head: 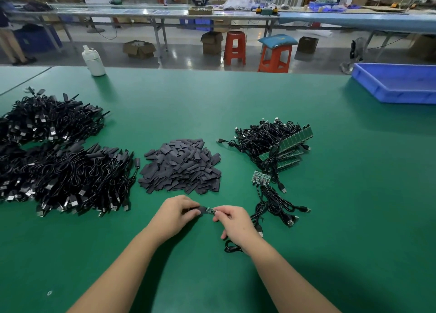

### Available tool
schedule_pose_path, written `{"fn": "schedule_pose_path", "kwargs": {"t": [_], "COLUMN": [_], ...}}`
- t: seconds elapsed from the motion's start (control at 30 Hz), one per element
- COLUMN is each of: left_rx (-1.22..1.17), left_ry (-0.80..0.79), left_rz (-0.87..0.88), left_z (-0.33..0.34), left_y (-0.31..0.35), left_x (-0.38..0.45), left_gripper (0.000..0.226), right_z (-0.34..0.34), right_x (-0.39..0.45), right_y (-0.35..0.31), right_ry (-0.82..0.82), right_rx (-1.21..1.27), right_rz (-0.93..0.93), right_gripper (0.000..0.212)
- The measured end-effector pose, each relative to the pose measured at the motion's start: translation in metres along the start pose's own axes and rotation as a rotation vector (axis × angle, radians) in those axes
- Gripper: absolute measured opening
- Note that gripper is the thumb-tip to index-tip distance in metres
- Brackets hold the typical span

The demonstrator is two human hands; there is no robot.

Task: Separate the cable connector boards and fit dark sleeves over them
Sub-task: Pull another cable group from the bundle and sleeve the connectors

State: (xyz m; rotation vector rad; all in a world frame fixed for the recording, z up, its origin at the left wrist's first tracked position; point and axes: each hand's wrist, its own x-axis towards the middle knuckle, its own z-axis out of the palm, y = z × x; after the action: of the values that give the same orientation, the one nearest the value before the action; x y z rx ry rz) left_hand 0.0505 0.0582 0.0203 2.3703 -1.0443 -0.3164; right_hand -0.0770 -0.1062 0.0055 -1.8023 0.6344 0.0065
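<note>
Here, closest to the camera, two bare forearms reach out over the green table (330, 194), and the hands meet just in front of the loose heap of dark sleeves (180, 165). The left hand (174, 214) has its fingers curled around a single dark sleeve (197, 210), pinching it by one end. The right hand (233, 223) pinches the far end of a small green connector board (210, 210) between thumb and fingertips; the board's left end meets the mouth of the sleeve, though how far it sits inside is too small to tell. A black cable (232, 247) loops on the mat under the right wrist. Just right of the hands lies a short strip of boards (260, 178) still joined side by side, its cables trailing toward the person. Beyond that sits a larger bundle of unseparated boards and cables (276, 142), the green strips stacked at a slant. To the left, well apart from the hands, two big piles of black cables (61, 171) carry sleeves on their ends. Farther back, a white bottle (93, 61) stands at the table's far edge on the left, and a blue tray (398, 82) rests at the far right. Past the table stand two orange stools (274, 56) and long workbenches (165, 14).
</note>
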Motion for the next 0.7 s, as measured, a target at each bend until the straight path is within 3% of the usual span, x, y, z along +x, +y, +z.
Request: {"fn": "schedule_pose_path", "kwargs": {"t": [0.2, 0.7], "left_rx": [-0.372, -0.658], "left_ry": [-0.078, -0.222], "left_rz": [-0.178, -0.225], "left_z": [0.0001, -0.0037], "left_y": [-0.0051, -0.0073], "left_x": [-0.0083, -0.0109], "left_gripper": [0.012, 0.013], "right_z": [0.0001, 0.0013], "right_x": [-0.0018, -0.0079], "right_y": [0.0019, 0.0047], "right_ry": [0.013, 0.013], "right_rx": [0.036, -0.018], "right_rz": [-0.004, -0.078], "right_gripper": [0.024, 0.023]}}
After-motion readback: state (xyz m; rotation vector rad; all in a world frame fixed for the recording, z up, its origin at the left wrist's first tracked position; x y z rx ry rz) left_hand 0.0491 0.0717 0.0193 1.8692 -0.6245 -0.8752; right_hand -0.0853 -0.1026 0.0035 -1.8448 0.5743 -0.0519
